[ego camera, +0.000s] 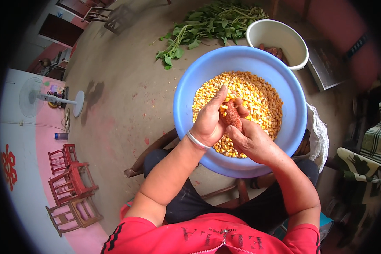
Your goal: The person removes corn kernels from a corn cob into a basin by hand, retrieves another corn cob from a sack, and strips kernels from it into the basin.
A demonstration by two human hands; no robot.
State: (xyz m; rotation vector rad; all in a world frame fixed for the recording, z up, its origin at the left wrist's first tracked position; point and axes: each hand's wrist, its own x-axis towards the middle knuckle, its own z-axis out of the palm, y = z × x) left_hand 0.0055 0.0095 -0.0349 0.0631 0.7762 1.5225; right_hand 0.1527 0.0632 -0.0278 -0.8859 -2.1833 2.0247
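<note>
A reddish corn cob (233, 115), mostly bare with some yellow kernels still on its upper end, is held between my two hands. My left hand (212, 117) cups the cob's far part, thumb pointing up and away, fingers curled behind it. Around the near end of the cob, my right hand (252, 139) is closed, its thumb along the cob. Both hands are above a wide blue plastic basin (190, 79). Loose yellow corn kernels (257, 92) cover the basin's bottom. A pale bracelet (198, 140) circles my left wrist.
Beyond the basin stands a white plastic bucket (297, 47) with reddish cobs (274, 52) inside. Leafy green stems (209, 27) lie on the floor. A white woven sack (318, 139) is at the basin's right. Leftward are a standing fan (55, 99) and several wooden chairs (71, 182).
</note>
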